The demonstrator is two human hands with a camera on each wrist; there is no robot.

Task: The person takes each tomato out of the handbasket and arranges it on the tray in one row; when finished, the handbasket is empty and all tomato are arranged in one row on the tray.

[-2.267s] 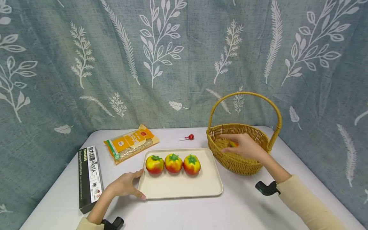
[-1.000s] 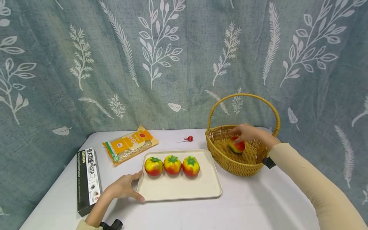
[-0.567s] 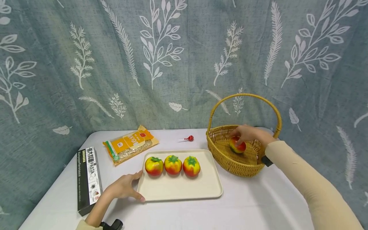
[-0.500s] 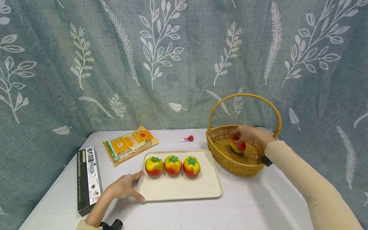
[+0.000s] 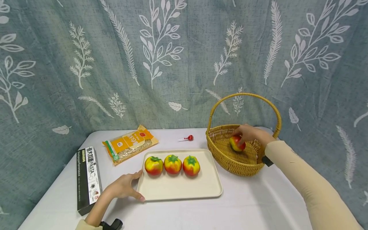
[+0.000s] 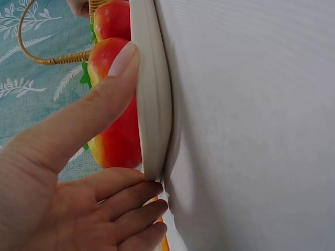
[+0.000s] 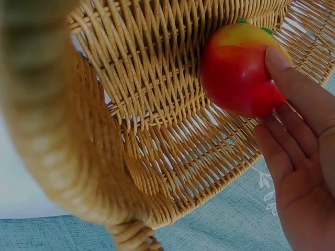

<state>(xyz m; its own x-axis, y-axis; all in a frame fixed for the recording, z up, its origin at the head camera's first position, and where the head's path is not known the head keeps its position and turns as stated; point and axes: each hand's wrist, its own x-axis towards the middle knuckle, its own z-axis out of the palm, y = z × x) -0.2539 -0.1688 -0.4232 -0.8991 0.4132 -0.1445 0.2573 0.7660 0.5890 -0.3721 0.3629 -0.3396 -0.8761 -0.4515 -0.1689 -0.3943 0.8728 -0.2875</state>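
In the head view, my right hand (image 5: 249, 133) reaches into a wicker basket (image 5: 230, 163) and grips a red-and-yellow tomato (image 5: 237, 144). The right wrist view shows the thumb against this tomato (image 7: 241, 78) and the other fingers underneath, beside the woven wall; part of its green leaf shows. Three similar tomatoes (image 5: 173, 164) with green tops sit in a row along the back of a cream tray (image 5: 184, 190). My left hand (image 5: 123, 187) spreads at the tray's left end. Seen from the left wrist, its thumb lies along the tray's rim (image 6: 154, 104), with straight fingers at the corner.
A long black-and-white pasta box (image 5: 89, 180) lies at the left. Behind it is an orange packet of grain or noodles (image 5: 130, 143). A red lollipop (image 5: 189, 138) lies behind the tray. The basket's tall handle (image 5: 244, 94) arches over the right forearm's path.
My right hand has moved deeper into the basket and closed its fingers on the tomato there, which has tilted slightly in the last half second. The left hand has stayed at the tray.
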